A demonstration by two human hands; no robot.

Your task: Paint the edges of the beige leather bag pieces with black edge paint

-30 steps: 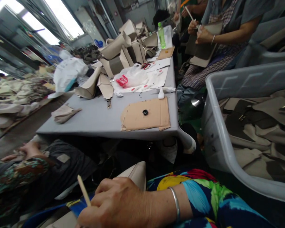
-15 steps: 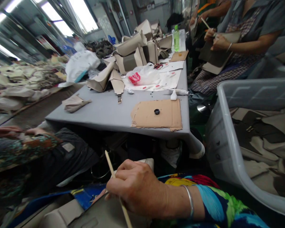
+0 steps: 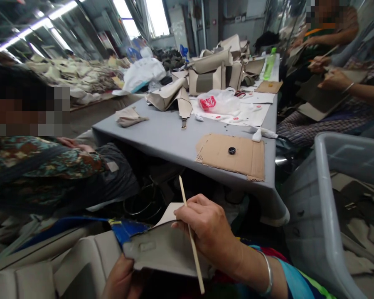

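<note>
My right hand [image 3: 212, 232] is closed around a thin pale wooden stick [image 3: 197, 263], whose narrow tip points up and away. Its fingers also lie at the upper edge of a taupe leather-like bag piece [image 3: 162, 249]. At the lower left, my left hand [image 3: 120, 276] grips a corner of that same piece, with part of its fingers hidden underneath. The panel is tilted over my lap and carries a small raised rectangle. Beige bag parts [image 3: 84, 261] lie left of my left hand.
A grey-covered table [image 3: 171, 141] bears cardboard [image 3: 218, 153] with a small black ring-shaped dish [image 3: 232, 150], a plastic bag [image 3: 221, 101] and beige bags [image 3: 207, 79]. A large grey bin [image 3: 327, 199] of pieces stands at right. One person sits at left; others work at right.
The view has swung left, so the table sits farther right. My left hand and more of the bag piece have come into sight. The stick remains in my right hand.
</note>
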